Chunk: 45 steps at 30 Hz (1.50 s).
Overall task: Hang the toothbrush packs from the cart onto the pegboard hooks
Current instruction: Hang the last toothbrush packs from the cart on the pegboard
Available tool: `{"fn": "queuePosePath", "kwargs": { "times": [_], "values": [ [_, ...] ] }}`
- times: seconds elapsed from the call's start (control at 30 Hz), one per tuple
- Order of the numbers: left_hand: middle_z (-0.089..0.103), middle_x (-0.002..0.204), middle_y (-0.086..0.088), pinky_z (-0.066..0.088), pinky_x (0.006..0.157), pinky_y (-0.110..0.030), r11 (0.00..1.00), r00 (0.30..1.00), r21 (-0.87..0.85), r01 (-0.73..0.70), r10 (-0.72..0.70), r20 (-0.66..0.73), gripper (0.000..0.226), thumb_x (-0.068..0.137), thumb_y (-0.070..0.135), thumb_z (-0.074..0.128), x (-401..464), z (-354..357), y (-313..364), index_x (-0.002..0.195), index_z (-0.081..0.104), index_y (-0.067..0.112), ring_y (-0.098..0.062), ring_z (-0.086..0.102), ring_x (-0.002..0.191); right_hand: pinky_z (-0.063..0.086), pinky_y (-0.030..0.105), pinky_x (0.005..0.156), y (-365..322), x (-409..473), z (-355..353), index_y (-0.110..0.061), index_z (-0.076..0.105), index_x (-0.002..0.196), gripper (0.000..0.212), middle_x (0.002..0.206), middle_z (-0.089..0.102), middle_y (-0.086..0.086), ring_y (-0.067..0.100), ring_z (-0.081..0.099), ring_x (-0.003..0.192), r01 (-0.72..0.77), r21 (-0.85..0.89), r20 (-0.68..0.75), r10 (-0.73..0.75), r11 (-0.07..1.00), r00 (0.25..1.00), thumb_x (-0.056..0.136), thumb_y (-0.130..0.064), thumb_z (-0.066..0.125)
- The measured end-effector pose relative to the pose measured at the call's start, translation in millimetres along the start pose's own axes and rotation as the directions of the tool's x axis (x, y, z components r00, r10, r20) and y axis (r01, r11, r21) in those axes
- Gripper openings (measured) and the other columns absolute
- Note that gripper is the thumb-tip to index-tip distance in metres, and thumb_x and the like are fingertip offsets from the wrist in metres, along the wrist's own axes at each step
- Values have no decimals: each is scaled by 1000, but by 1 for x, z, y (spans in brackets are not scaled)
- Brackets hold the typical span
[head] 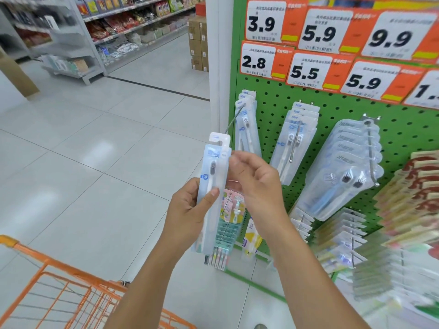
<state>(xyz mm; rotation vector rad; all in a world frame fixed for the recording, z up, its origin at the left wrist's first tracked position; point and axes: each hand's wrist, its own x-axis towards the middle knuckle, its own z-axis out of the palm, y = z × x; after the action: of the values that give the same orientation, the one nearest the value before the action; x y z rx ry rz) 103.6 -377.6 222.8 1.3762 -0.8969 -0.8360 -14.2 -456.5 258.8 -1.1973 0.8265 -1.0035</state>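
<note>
holding a toothbrush pack (212,184) upright in my left hand (190,210), right hand (256,184) pinching its top edge, hanger tab just below the hook (234,119) tip.

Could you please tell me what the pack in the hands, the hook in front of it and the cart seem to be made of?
Toothbrush pack: clear glossy plastic blister, probably over a printed card, since the brush shows through. Hook: thin bare metal wire, grey with a slight shine. Cart: orange-coated wire mesh, likely steel, with a smooth orange handle that may be plastic.
</note>
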Motion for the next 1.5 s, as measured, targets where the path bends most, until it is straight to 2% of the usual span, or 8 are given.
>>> {"fn": "queuePosePath", "kwargs": {
  "times": [0.1,0.23,0.37,0.5,0.83,1.07,1.3,1.5],
  "values": [
    [64,82,-16,46,62,-18,1000,1000,4,31,-31,4,11,92,24,66,1,0,-1,92,70,14,-12,57,72,57,59,80,2,6,2,-5,72,99,9,95,72,22,47,66,93,71,-104,44,-67,992,997,94,-11,67],
    [55,73,-10,39,62,-28,998,997,6,62,-61,-44,26,91,30,69,5,0,-5,89,65,5,-18,47,68,59,59,74,5,15,6,-8,74,92,7,91,73,21,46,68,89,67,-111,-25,-70,992,997,94,-11,67],
    [60,83,-26,43,66,-34,998,997,-2,62,-62,-46,33,93,36,65,7,-3,-8,93,64,3,-20,52,71,59,59,71,10,21,11,-12,75,91,7,87,74,17,46,69,85,86,-152,-28,-91,985,995,93,-13,69],
    [69,79,-4,49,62,-20,997,995,-1,74,-74,-71,16,97,27,60,10,-8,-9,94,69,14,-11,60,70,60,57,69,14,21,18,-9,75,91,8,86,72,19,48,67,84,128,-145,-66,-138,981,988,94,-13,67],
    [68,79,5,44,58,-12,993,992,75,88,-81,-97,12,96,25,62,36,-3,-22,88,68,17,-4,59,66,56,61,66,26,43,16,-17,74,83,11,81,73,14,48,65,79,93,-167,-174,-122,981,977,89,-24,69],
    [66,86,13,45,74,-17,956,995,291,44,-17,-95,3,96,24,61,86,11,-36,97,64,22,-2,62,79,56,32,72,29,71,9,-16,74,86,11,75,71,-1,7,60,68,177,-311,-255,-262,934,931,93,-20,67],
    [54,141,6,42,103,-29,925,1000,380,13,-12,-5,43,98,26,58,124,31,-32,140,49,20,-14,51,126,30,-5,82,38,113,7,-18,67,96,8,118,53,-1,6,52,106,153,-387,-365,-303,910,880,95,-26,66],
    [55,141,11,46,107,-42,919,994,395,-6,-38,104,48,96,30,51,145,43,-25,144,44,29,-15,57,125,39,21,89,42,137,3,-12,61,92,15,108,58,2,8,51,98,140,-438,-367,-319,888,874,95,-27,63]
  ]
}}
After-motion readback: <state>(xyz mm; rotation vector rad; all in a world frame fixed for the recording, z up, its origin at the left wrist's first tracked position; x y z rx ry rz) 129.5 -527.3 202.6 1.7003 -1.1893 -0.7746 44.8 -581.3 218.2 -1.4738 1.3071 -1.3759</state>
